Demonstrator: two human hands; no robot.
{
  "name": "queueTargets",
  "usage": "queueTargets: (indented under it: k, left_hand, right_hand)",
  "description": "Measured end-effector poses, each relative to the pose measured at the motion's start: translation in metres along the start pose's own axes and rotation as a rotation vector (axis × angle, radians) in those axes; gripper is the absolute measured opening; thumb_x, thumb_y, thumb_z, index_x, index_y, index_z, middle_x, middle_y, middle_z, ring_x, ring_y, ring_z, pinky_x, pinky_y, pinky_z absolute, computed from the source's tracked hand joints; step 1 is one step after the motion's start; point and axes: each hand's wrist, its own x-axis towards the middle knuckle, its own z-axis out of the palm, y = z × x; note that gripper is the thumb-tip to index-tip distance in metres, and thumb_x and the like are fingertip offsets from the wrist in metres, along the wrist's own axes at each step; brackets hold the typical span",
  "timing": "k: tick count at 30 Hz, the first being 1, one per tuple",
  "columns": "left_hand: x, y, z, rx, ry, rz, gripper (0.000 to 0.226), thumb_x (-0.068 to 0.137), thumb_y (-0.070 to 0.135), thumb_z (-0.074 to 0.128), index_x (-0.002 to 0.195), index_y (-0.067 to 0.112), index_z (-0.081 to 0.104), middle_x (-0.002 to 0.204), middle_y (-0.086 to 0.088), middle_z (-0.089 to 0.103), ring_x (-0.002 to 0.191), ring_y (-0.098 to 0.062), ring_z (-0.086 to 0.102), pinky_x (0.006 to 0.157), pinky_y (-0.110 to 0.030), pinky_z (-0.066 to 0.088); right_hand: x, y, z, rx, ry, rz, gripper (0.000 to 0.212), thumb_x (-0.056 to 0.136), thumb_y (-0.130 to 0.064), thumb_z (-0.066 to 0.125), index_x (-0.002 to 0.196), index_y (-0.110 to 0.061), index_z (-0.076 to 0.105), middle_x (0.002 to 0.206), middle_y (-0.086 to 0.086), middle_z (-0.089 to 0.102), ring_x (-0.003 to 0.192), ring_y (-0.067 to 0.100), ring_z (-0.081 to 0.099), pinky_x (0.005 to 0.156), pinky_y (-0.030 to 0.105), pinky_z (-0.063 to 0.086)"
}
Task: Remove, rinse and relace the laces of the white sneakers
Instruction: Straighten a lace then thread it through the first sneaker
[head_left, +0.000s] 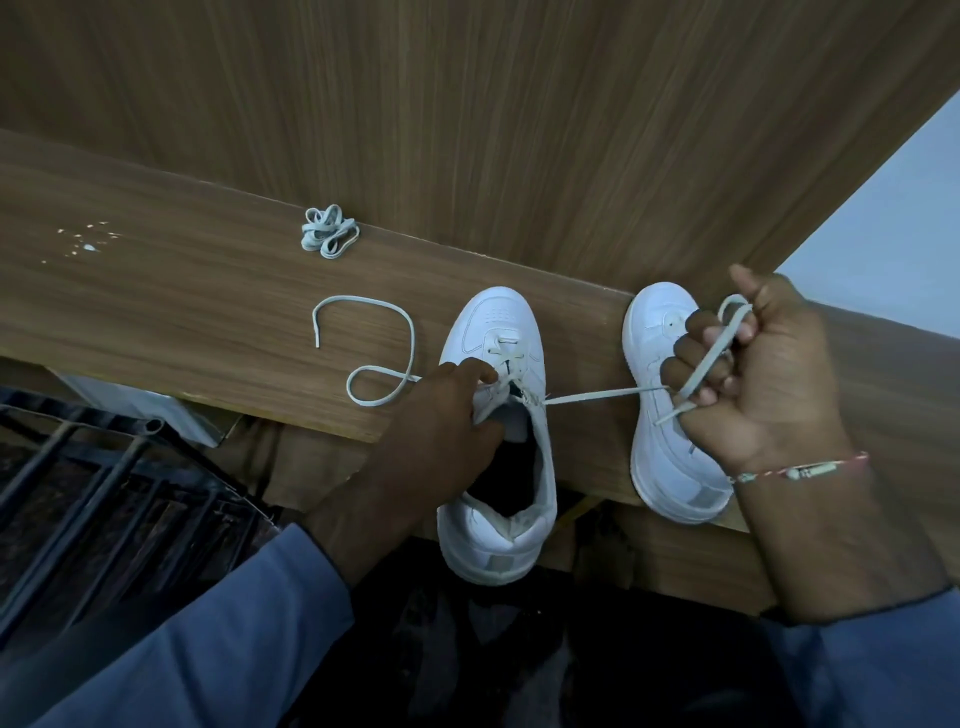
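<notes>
You're seeing a dim, cool, bluish picture; wide-angle distortion bends the wooden surface (182, 291) at the edges, and the lower corners fall into soft, murky shadow.

Setting: indoor room, domestic in look; the exact kind of room cannot be told. Evidence: wood-grain laminate desk (156, 312) crossing the middle of the frame; matching laminate back panel (467, 104) filling the top; plain pale wall (893, 223) at the right edge; black metal rack (78, 467) at lower left; pale box (150, 410) tucked under the desk edge; dark patterned floor (519, 649) along the bottom. Household items on the desk: white sneakers (498, 332), loose lace (363, 353), bundled lace (328, 231), white specks (85, 239) at upper left. Lighting dim.
</notes>
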Motion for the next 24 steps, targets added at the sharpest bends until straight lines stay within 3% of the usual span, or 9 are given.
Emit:
queueTargets:
  k: [5, 8, 11, 14, 16, 18, 21, 24]
  left_hand:
    - [-0.001, 0.002, -0.006, -0.080, -0.050, -0.032, 0.040, 0.077, 0.025, 0.068, 0.116, 0.022, 0.061, 0.075, 0.006, 0.058, 0.062, -0.005, 0.051, 0.064, -0.021, 0.039]
    - [0.005, -0.004, -0.022, -0.245, -0.133, -0.216, 0.030, 0.079, 0.047, 0.070, 0.103, 0.031, 0.062, 0.072, 0.009, 0.061, 0.062, 0.000, 0.057, 0.059, -0.020, 0.043]
    - [0.014, -0.029, -0.042, -0.112, 0.005, -0.281, 0.015, 0.084, 0.040, 0.067, 0.083, 0.025, 0.065, 0.070, 0.009, 0.063, 0.066, -0.004, 0.061, 0.059, -0.024, 0.042]
    - [0.019, -0.056, -0.057, 0.056, 0.102, -0.374, 0.009, 0.082, 0.029, 0.068, 0.079, 0.023, 0.063, 0.077, 0.006, 0.063, 0.083, -0.020, 0.063, 0.068, -0.027, 0.039]
    - [0.021, -0.066, -0.056, 0.136, 0.044, -0.399, 0.021, 0.079, 0.030, 0.073, 0.091, 0.015, 0.066, 0.087, -0.001, 0.065, 0.088, -0.023, 0.061, 0.070, -0.026, 0.038]
    - [0.023, -0.068, -0.049, 0.184, -0.015, -0.364, 0.018, 0.074, 0.026, 0.077, 0.083, 0.014, 0.067, 0.087, -0.007, 0.066, 0.085, -0.026, 0.062, 0.067, -0.026, 0.038]
    - [0.024, -0.066, -0.040, 0.241, 0.021, -0.361, 0.014, 0.079, 0.017, 0.068, 0.067, 0.020, 0.061, 0.082, -0.011, 0.068, 0.083, -0.031, 0.064, 0.065, -0.028, 0.041]
    - [0.025, -0.064, -0.039, 0.284, 0.126, -0.318, 0.010, 0.085, 0.019, 0.059, 0.079, 0.013, 0.064, 0.084, -0.014, 0.069, 0.085, -0.035, 0.064, 0.070, -0.035, 0.051]
  right_hand:
    - [0.016, 0.026, -0.007, -0.542, 0.128, -0.235, 0.030, 0.087, -0.022, 0.052, 0.060, -0.022, 0.040, 0.053, -0.005, 0.036, 0.044, 0.010, 0.028, 0.049, 0.030, 0.021]
    - [0.019, 0.050, -0.006, -0.915, 0.059, -0.387, 0.026, 0.085, -0.020, 0.053, 0.062, -0.012, 0.045, 0.050, -0.010, 0.041, 0.050, 0.011, 0.036, 0.053, 0.029, 0.030]
    - [0.025, 0.068, -0.005, -1.137, 0.094, -0.421, 0.010, 0.081, -0.016, 0.057, 0.082, -0.008, 0.051, 0.066, -0.003, 0.052, 0.058, 0.011, 0.047, 0.054, 0.022, 0.039]
    - [0.032, 0.077, -0.010, -1.258, 0.045, -0.370, 0.009, 0.080, -0.018, 0.061, 0.088, -0.013, 0.060, 0.079, -0.001, 0.064, 0.073, 0.015, 0.060, 0.064, 0.026, 0.046]
    - [0.033, 0.079, -0.013, -1.336, 0.003, -0.326, 0.012, 0.080, -0.019, 0.062, 0.079, -0.008, 0.067, 0.074, 0.006, 0.068, 0.072, 0.019, 0.062, 0.059, 0.023, 0.045]
    - [0.035, 0.080, -0.014, -1.372, -0.017, -0.336, 0.016, 0.078, -0.019, 0.065, 0.073, -0.004, 0.069, 0.073, 0.010, 0.069, 0.071, 0.022, 0.064, 0.060, 0.027, 0.047]
    - [0.038, 0.080, -0.013, -1.387, 0.045, -0.414, 0.014, 0.080, -0.025, 0.069, 0.088, -0.015, 0.073, 0.100, 0.002, 0.063, 0.087, 0.012, 0.060, 0.076, 0.021, 0.044]
    - [0.034, 0.076, -0.006, -1.342, 0.032, -0.535, 0.019, 0.084, -0.025, 0.065, 0.101, -0.016, 0.071, 0.112, 0.002, 0.058, 0.103, 0.013, 0.056, 0.088, 0.024, 0.043]
